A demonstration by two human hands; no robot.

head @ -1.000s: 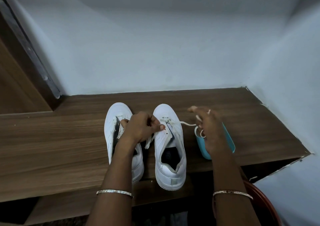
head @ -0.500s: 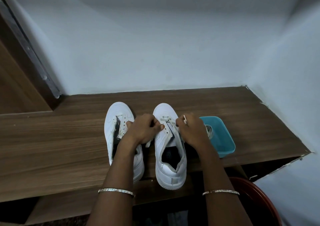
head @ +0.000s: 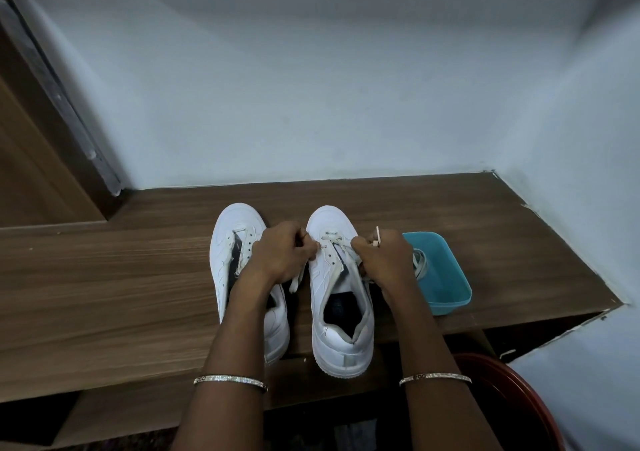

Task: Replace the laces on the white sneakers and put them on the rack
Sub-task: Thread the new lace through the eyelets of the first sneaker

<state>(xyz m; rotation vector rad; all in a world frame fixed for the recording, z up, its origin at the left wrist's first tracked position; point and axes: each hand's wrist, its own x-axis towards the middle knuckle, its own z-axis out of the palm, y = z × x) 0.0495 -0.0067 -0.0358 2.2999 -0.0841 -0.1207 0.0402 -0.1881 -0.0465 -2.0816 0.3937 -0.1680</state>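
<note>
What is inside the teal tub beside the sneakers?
A loose whitish lace lies against the left wall of the teal tub; the rest of its floor looks bare. The right hand covers the tub's left corner, so anything there is hidden.

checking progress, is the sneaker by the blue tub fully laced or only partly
Partly laced: on the sneaker, the lace crosses only the front eyelets; those nearer the heel are bare.
</note>
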